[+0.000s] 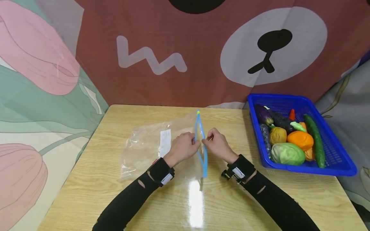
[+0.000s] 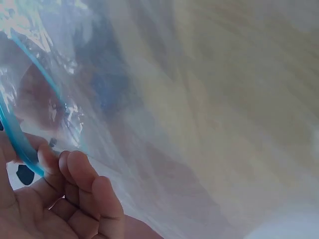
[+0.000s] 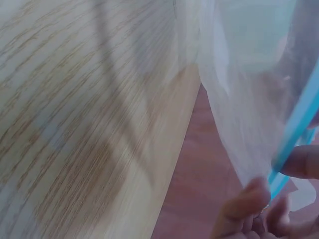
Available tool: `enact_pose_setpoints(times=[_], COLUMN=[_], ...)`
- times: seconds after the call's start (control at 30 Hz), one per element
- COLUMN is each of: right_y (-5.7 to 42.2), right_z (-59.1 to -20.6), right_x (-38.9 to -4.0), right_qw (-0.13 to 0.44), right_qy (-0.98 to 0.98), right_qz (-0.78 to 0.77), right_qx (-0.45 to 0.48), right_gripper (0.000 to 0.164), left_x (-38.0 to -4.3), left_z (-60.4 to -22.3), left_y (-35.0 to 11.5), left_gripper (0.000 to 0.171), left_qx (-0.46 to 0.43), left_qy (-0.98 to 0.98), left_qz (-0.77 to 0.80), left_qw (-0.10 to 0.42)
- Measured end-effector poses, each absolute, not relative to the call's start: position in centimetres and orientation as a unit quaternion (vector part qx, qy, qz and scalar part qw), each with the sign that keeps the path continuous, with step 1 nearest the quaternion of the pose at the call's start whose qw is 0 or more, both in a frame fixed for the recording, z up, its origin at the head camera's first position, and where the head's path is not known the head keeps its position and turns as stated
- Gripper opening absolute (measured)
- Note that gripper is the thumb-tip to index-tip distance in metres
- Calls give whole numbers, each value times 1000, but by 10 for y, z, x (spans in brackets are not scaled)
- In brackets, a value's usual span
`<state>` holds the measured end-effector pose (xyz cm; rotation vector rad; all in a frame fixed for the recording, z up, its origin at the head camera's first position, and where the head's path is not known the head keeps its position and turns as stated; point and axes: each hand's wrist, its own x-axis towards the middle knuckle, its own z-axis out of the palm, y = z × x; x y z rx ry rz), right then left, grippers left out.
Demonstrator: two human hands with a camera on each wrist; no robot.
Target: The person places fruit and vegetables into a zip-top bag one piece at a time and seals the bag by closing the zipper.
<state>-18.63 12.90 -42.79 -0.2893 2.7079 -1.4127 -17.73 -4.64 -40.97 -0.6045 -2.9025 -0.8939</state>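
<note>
Head view: left of basket (image 1: 333,150), left hand (image 1: 182,146), right hand (image 1: 218,146) pinched bag (image 1: 143,150) mouth, fingers (image 3: 249,201) closed; apparently opening; probably needed wider parting.

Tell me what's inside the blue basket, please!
There's a purple eggplant, a cucumber, a pale green cabbage, a round orange vegetable, something red and more. Whatever lies beneath them is covered, so I can't tell.

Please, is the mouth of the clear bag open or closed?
Open: the clear bag shows two blue edges standing apart between the left hand and right hand.
</note>
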Motion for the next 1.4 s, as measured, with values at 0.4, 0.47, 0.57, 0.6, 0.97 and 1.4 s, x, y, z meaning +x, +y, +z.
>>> enact_pose_setpoints(times=[0.4, 0.47, 0.57, 0.6, 0.97, 1.4], right_y=[134, 136, 139, 140, 149, 158], right_z=[-417, -417, -418, -418, -411, -408], right_x=[-186, -187, -189, -190, -186, -179], right_qw=[100, 95, 79, 75, 19, -42], right_qy=[838, 834, 826, 823, 802, 858], right_qz=[-529, -538, -553, -559, -592, -481], right_qx=[-89, -85, -70, -66, -79, -175], right_gripper=[36, 31, 20, 19, 23, 12], left_x=[-179, -181, -182, -182, -187, -192], left_z=[-387, -380, -369, -365, -345, -350], left_y=[-50, -53, -60, -62, -83, -102], left_gripper=[26, 25, 25, 25, 17, 13], left_qx=[-190, -184, -173, -170, -116, -230], left_qy=[-927, -929, -931, -931, -933, -916], left_qz=[-319, -316, -310, -310, -317, -293], left_qw=[53, 62, 79, 85, 124, 150])
